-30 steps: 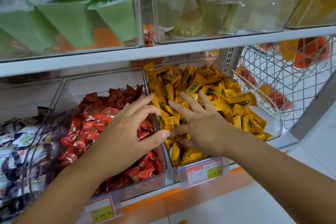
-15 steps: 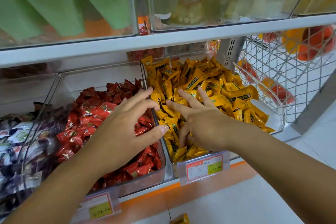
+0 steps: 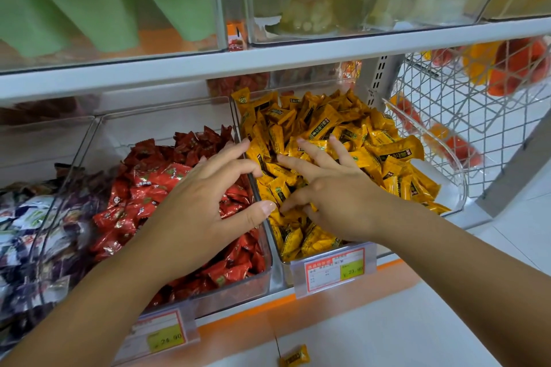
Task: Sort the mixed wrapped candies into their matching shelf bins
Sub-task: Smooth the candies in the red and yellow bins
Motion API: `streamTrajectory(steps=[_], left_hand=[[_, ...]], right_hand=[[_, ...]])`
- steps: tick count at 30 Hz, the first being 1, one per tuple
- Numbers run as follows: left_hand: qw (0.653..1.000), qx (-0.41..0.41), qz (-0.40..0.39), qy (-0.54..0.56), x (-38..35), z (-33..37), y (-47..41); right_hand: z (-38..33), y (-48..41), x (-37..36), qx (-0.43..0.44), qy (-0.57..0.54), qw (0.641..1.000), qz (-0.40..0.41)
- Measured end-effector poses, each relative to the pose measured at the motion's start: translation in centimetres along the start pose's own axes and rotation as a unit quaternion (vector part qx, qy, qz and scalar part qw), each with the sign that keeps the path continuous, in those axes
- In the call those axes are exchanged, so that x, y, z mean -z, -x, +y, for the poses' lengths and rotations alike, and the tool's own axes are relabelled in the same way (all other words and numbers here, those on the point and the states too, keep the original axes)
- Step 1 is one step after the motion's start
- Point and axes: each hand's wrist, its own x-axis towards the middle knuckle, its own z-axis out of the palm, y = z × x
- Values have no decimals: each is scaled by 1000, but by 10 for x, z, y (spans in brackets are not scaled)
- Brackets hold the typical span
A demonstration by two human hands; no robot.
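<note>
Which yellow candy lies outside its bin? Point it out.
The lone yellow candy on the white surface below the shelf, at the picture's bottom edge. All the others are heaped in the clear bin that the right hand rests in.

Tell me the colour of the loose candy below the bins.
The candy is yellow with dark print; head view.

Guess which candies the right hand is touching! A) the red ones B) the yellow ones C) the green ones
B: the right hand lies with fingers spread on the yellow candies in their bin; the red candies sit in the next bin, below the left hand.
</note>
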Motion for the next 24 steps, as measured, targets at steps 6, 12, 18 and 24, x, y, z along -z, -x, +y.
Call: streamTrajectory(steps=[6,12,18,24], left_hand=[[1000,-13,1,-2,1,-2,1],[1000,-22,-2,-11,3,-5,1],[1000,-28,-3,-14,3,-8,0],[1000,-22,-2,-20,2,-7,-2]], right_hand=[[3,1,-1,-3,-12,1000,26],[8,-1,5,3,-60,998,13],[26,8,43,-72,-270,933,225],[29,10,6,-200,-39,976,72]])
